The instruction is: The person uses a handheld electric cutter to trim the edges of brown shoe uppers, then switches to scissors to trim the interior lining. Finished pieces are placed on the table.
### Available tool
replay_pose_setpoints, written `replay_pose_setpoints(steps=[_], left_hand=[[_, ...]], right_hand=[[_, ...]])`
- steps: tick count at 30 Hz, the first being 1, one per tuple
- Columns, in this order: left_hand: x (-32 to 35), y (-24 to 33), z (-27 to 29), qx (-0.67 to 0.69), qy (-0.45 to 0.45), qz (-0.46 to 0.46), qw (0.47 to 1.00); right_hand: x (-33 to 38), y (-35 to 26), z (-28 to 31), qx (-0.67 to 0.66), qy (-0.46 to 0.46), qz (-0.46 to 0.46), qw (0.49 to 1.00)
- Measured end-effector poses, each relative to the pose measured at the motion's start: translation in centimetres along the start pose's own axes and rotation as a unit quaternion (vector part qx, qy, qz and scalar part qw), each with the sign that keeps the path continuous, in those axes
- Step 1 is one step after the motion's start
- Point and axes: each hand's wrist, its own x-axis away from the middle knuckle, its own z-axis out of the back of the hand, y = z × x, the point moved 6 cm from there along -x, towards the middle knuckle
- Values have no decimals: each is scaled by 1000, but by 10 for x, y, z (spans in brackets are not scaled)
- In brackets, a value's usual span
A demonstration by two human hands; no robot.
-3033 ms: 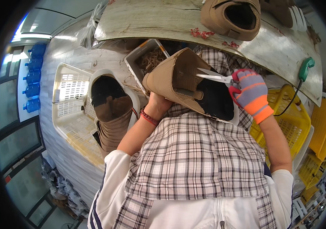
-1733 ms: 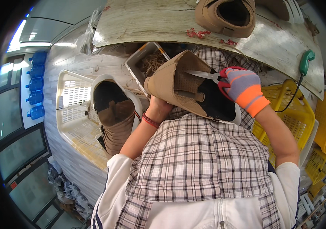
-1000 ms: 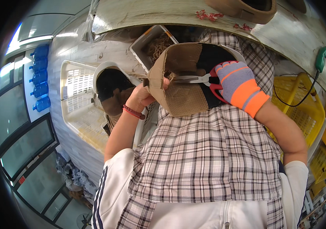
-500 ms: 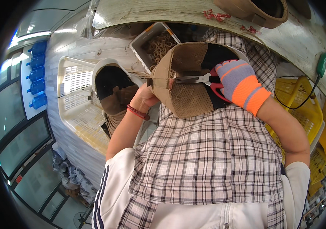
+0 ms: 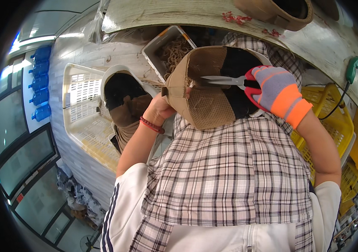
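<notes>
Head view: The tan shoe upper (image 5: 210,108) sits in front of the plaid apron (image 5: 212,168), open side up. The left hand (image 5: 162,107) pinches its edge; this folded rim is likely the firmest hold. Expect a light, flexible shell with mesh-like tan and matte black lining. The gloved right hand (image 5: 273,89) grips slim, smooth metal scissors (image 5: 226,80).

Shoe (image 5: 210,111) tan and black; scissors (image 5: 238,80) red-handled; glove (image 5: 276,86) grey, orange-banded; apron (image 5: 212,176) black-and-pale plaid; basket (image 5: 345,126) yellow.

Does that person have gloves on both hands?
No: the right hand wears a striped glove, but the left hand, holding the brown shoe, is bare.
</notes>
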Motion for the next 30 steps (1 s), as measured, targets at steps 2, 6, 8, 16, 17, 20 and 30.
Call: replay_pose_setpoints(steps=[2, 6, 8, 16, 17, 20, 30], left_hand=[[2, 1, -3, 3, 9, -6, 1000], [16, 10, -33, -14, 39, -34, 999], [20, 12, -36, -16, 36, -46, 998], [23, 12, -38, 5, 59, -49, 997], [23, 12, -38, 2, 56, -54, 997], [22, 12, -39, 0, 48, -62, 997], [20, 11, -37, -4, 36, -50, 998]], right_hand=[[7, -2, 0, 1, -9, -7, 1000], [13, -5, -8, 15, -74, 21, 997], [12, -4, -12, 23, -78, 30, 996], [9, -10, -10, 58, -90, 22, 994], [9, -12, -9, 76, -85, 22, 993], [13, -12, -9, 116, -91, 15, 989], [12, 12, -16, -17, -105, -68, 992]])
